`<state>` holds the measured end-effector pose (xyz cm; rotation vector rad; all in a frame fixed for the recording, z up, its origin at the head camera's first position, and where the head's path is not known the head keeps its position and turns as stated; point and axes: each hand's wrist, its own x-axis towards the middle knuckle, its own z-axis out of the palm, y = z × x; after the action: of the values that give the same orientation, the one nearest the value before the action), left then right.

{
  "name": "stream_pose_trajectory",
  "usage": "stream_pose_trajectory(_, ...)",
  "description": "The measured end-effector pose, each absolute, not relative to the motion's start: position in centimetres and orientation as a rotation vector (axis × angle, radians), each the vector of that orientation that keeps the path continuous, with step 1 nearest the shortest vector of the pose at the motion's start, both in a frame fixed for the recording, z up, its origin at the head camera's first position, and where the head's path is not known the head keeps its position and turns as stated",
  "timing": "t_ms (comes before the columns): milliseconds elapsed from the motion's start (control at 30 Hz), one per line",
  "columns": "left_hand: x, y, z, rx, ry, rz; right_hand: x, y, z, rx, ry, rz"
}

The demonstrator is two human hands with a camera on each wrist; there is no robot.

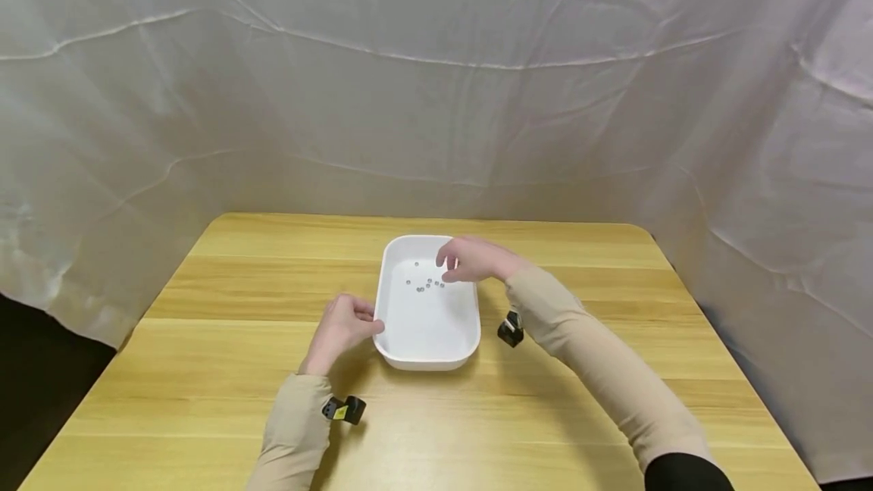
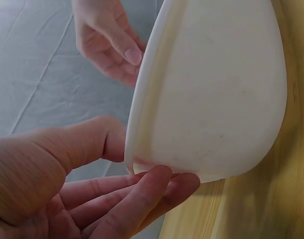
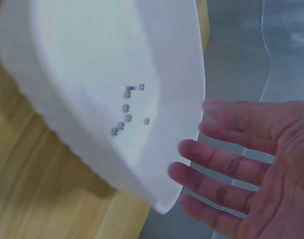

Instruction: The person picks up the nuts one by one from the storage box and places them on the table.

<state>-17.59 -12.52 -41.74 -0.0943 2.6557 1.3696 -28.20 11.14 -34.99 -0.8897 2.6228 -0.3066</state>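
A white rectangular tray (image 1: 426, 332) with rounded corners stands on the table. Several small silvery pieces that look like metal nuts (image 3: 126, 108) lie scattered on its floor, mostly in a loose cluster toward the far half. My left hand (image 1: 344, 328) grips the tray's left edge, its thumb at the rim and its fingers (image 2: 152, 191) against the outer wall. Over the far right part of the tray hovers my right hand (image 1: 474, 260), fingers loosely spread and bent. Nothing shows between those fingers in the right wrist view, and they are apart from the nuts.
The wooden table (image 1: 239, 339) has rounded far corners. Behind it and along both sides hangs a grey-white cloth (image 1: 436, 112). A small black camera (image 1: 346, 409) is worn at the left wrist, and another black camera (image 1: 510, 329) at the right one.
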Motion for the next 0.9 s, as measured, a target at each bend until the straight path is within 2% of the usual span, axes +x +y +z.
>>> stream_pose_trajectory(333,-17.6,-12.5,-41.6,-0.071,2.649,1.343,-29.7,7.8,-35.0,-0.794,2.527,-0.206)
stream_pose_trajectory(900,-17.9,-12.6,-42.4,-0.08,2.639,1.361,-31.5,5.5,-39.0,-0.562,2.566,-0.204)
